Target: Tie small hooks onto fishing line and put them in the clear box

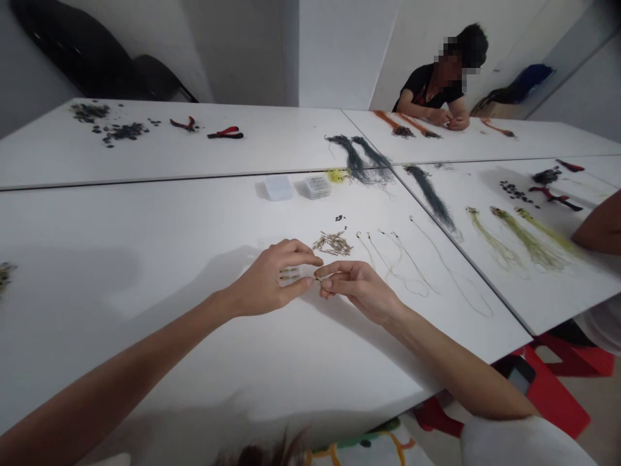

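Observation:
My right hand (361, 288) pinches a tiny yellowish-green piece (317, 279) between thumb and fingers; its kind is too small to make out. Close on its left, my left hand (272, 278) has thumb and fingers apart, the thumb tip near that piece. Whether the thumb touches it I cannot tell. Behind the left fingers a small clear case (291, 274) with yellowish strips shows in part. Just beyond the hands lie a pile of small brass-coloured pieces (333, 243) and a few tiny black bits (340, 218). Several thin pale cords (392, 255) with dark ends lie to the right.
Farther back stand a white box (278, 188) and a clear box (317, 186), beside yellow strands (338, 175) and dark thread bundles (356, 158). Pliers (226, 133) lie at the back. A co-worker (436, 97) sits opposite; another person's arm (601, 223) rests near yellow-green bundles (526, 239).

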A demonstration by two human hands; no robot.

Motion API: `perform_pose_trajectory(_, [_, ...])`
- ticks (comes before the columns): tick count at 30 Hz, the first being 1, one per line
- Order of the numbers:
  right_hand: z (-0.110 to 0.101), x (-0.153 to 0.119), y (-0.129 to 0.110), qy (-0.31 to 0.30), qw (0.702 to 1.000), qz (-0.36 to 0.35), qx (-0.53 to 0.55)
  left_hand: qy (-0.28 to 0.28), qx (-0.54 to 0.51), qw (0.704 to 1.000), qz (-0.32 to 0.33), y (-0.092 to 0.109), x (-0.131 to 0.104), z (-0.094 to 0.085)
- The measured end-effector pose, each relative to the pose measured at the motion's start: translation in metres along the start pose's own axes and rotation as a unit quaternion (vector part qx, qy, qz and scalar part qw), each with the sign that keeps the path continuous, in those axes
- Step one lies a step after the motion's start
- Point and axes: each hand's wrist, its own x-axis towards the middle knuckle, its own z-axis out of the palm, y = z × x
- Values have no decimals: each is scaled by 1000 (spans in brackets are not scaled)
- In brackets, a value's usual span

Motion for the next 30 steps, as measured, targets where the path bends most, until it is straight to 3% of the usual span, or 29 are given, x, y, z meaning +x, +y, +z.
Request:
perform_pose_trajectory(19, [3,-1,-4,-47,997,43,46,-130,36,988,74,2,6,-8])
perform_pose_trajectory(30, [3,-1,-4,-59,998,-15,-14,-68,48,996,17,13,2,0])
